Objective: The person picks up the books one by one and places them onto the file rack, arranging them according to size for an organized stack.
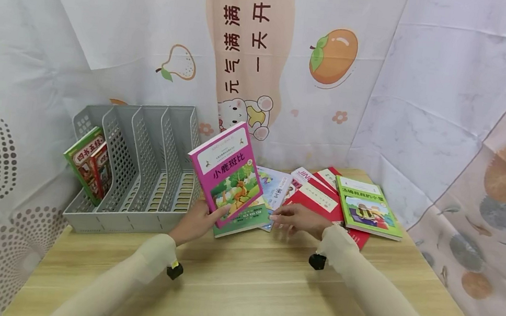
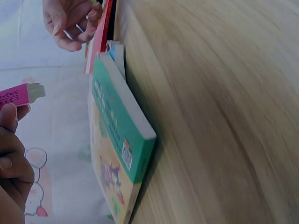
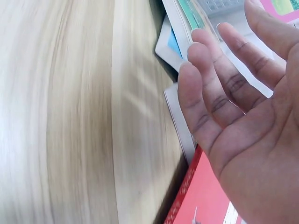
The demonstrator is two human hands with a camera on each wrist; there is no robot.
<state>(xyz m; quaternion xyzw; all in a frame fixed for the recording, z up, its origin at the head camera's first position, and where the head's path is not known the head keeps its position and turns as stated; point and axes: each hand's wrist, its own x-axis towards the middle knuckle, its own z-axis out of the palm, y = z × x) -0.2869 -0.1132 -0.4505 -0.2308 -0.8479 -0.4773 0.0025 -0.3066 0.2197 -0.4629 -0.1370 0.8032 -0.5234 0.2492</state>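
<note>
My left hand [image 1: 195,223] grips a magenta picture book [image 1: 229,179] by its lower left edge, thumb across the front cover. The book is raised and tilted, its cover facing me. In the left wrist view only a corner of the magenta book [image 2: 16,95] shows above the fingers. Beneath it a green-covered book [image 1: 245,221] lies on the table. My right hand [image 1: 299,220] holds nothing; its fingers are loosely bent over the near edge of the book pile. In the right wrist view a red book [image 3: 203,193] lies below that palm.
A grey file rack [image 1: 127,220] with several slots stands at the left, two books [image 1: 91,164] leaning in its leftmost slot. Red books [image 1: 314,200] and a pale blue book [image 1: 274,181] overlap behind the right hand. A lime-green book [image 1: 367,206] tops the pile's right end. Curtains hang behind.
</note>
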